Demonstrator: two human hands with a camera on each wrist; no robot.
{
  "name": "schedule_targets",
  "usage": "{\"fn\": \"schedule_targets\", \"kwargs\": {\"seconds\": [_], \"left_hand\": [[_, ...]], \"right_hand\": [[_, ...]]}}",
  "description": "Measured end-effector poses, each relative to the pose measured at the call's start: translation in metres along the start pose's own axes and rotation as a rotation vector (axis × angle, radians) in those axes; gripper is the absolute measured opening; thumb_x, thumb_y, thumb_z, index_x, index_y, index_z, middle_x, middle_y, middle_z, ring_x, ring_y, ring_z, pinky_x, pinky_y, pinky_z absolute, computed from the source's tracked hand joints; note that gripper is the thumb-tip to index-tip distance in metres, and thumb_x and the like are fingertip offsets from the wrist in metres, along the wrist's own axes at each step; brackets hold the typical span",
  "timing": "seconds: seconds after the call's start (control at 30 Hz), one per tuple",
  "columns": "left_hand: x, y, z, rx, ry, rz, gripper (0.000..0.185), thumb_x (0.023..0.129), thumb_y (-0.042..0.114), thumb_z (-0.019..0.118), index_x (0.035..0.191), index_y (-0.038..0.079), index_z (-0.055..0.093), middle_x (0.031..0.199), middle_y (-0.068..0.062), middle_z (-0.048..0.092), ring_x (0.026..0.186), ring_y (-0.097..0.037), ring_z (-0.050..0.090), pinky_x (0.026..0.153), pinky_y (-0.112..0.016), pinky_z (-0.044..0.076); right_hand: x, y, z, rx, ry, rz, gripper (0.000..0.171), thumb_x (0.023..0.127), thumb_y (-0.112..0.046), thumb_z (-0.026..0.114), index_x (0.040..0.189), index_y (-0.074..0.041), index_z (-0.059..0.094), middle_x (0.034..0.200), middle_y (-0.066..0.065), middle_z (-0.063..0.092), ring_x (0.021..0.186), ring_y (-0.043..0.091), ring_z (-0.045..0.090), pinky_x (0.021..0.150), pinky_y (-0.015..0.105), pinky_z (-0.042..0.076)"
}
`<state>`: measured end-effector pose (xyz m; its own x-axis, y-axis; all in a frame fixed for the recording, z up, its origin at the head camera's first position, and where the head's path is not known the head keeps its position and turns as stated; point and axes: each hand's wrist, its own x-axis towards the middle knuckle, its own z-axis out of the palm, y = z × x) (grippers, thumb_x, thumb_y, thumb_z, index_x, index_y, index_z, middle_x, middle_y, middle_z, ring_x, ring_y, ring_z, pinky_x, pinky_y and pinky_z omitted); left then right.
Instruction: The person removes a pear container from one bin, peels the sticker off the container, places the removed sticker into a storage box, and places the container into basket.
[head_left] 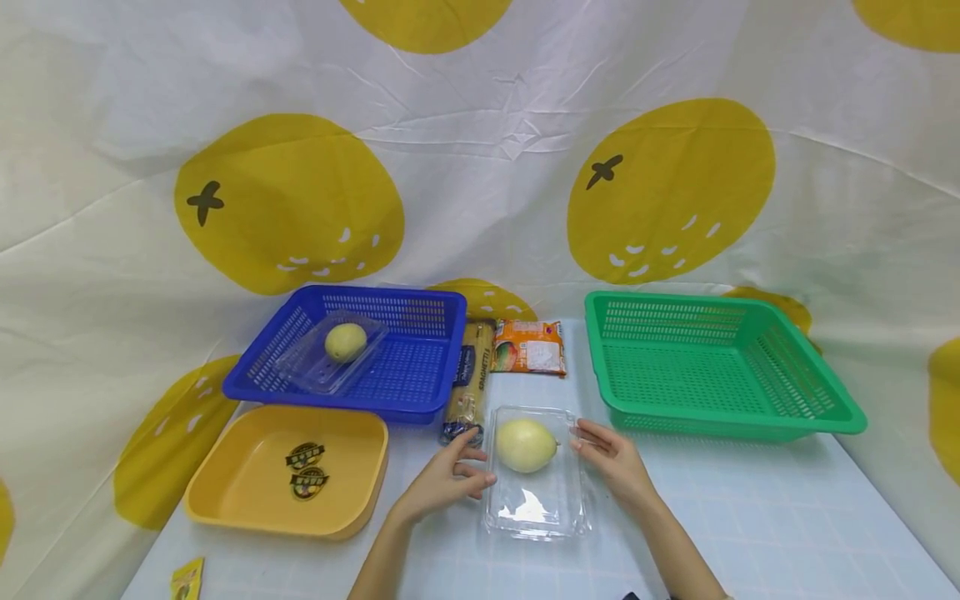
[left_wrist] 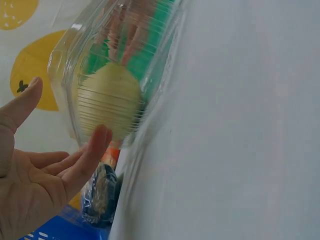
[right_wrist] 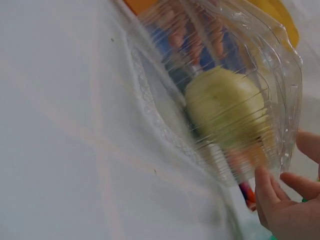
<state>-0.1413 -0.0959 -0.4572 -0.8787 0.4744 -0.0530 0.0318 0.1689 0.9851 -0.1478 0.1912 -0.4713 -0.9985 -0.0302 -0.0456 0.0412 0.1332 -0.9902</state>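
A clear plastic clamshell box (head_left: 536, 500) lies on the table in front of me with a pale yellow-green fruit (head_left: 527, 445) inside. My left hand (head_left: 457, 475) sits at the box's left side, fingers relaxed, fingertips touching its wall. My right hand (head_left: 609, 454) rests at the right edge with straight fingers. In the left wrist view a fingertip of the left hand (left_wrist: 40, 185) presses the box (left_wrist: 150, 60) beside the fruit (left_wrist: 110, 100). The right wrist view shows the right hand (right_wrist: 285, 210) at the rim of the box (right_wrist: 165, 100), close to the fruit (right_wrist: 227, 107).
A blue basket (head_left: 420, 392) at the back left holds a second clamshell with a fruit (head_left: 345, 342). A green basket (head_left: 750, 425) stands at the right, a yellow tray (head_left: 247, 475) at the left. A pasta packet (head_left: 468, 375) and an orange packet (head_left: 528, 346) lie between the baskets.
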Motion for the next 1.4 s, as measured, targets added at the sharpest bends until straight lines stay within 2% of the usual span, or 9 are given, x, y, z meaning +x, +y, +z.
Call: {"fn": "schedule_targets", "kwargs": {"seconds": [0.13,0.3,0.43,0.57,0.77,0.93,1.2,1.4], "left_hand": [[0.002,0.000,0.004,-0.032,-0.003,-0.039,0.084,0.083,0.020,0.072,0.143,-0.010,0.022,0.120,-0.027,0.052,0.087,-0.026,0.065,0.068,-0.034,0.056],[0.003,-0.001,0.009,-0.035,0.018,-0.022,0.073,0.082,0.013,0.071,0.137,-0.016,0.031,0.102,-0.017,0.057,0.080,-0.018,0.064,0.066,-0.032,0.057],[0.003,-0.001,0.012,-0.033,0.032,0.001,0.067,0.081,0.010,0.071,0.132,-0.018,0.037,0.089,-0.010,0.057,0.071,-0.012,0.062,0.063,-0.029,0.056],[0.003,0.000,0.012,-0.049,0.056,0.001,0.065,0.081,0.009,0.071,0.131,-0.017,0.040,0.086,-0.007,0.057,0.065,-0.011,0.060,0.061,-0.027,0.055],[-0.001,0.005,0.012,-0.086,0.057,-0.016,0.065,0.081,0.006,0.070,0.133,-0.016,0.038,0.086,-0.007,0.056,0.064,-0.012,0.059,0.060,-0.028,0.056],[-0.006,0.013,0.010,-0.108,0.064,0.003,0.065,0.080,0.004,0.071,0.133,-0.015,0.039,0.086,-0.007,0.055,0.063,-0.011,0.059,0.058,-0.029,0.056],[-0.008,0.032,0.001,-0.088,0.083,0.084,0.064,0.079,0.003,0.071,0.134,-0.013,0.041,0.085,-0.007,0.056,0.059,-0.010,0.060,0.057,-0.027,0.055],[-0.008,0.048,-0.013,-0.083,0.091,0.147,0.062,0.080,0.002,0.069,0.132,-0.015,0.040,0.085,-0.010,0.057,0.059,-0.010,0.059,0.058,-0.026,0.054]], "right_hand": [[-0.002,0.000,0.002,-0.003,0.034,0.056,0.051,0.087,-0.013,0.066,0.132,0.003,0.049,0.115,0.019,0.061,0.092,0.004,0.059,0.081,0.017,0.048],[-0.006,-0.004,0.003,0.025,0.016,0.128,0.056,0.087,-0.014,0.066,0.138,-0.003,0.043,0.095,0.008,0.059,0.078,0.011,0.056,0.071,0.023,0.050],[-0.010,-0.009,0.001,0.046,-0.043,0.157,0.063,0.088,-0.013,0.065,0.142,-0.003,0.035,0.098,0.012,0.058,0.078,0.015,0.056,0.069,0.027,0.052],[-0.014,-0.011,-0.002,0.061,-0.120,0.171,0.067,0.088,-0.013,0.065,0.142,0.005,0.030,0.100,0.014,0.059,0.077,0.015,0.057,0.069,0.028,0.053],[-0.018,-0.013,-0.006,0.117,-0.208,0.156,0.070,0.087,-0.009,0.064,0.141,0.013,0.025,0.095,0.007,0.056,0.072,0.010,0.055,0.069,0.027,0.053],[-0.021,-0.020,-0.007,0.094,-0.242,0.124,0.071,0.087,-0.009,0.064,0.140,0.015,0.023,0.094,0.007,0.056,0.071,0.010,0.056,0.069,0.028,0.054],[-0.021,-0.039,-0.006,0.036,-0.266,0.073,0.070,0.088,-0.013,0.064,0.140,0.012,0.025,0.098,0.010,0.055,0.073,0.012,0.058,0.074,0.031,0.054],[-0.013,-0.056,-0.003,0.063,-0.263,0.032,0.066,0.088,-0.011,0.064,0.140,0.011,0.029,0.098,0.010,0.055,0.076,0.013,0.058,0.074,0.031,0.054]]}}
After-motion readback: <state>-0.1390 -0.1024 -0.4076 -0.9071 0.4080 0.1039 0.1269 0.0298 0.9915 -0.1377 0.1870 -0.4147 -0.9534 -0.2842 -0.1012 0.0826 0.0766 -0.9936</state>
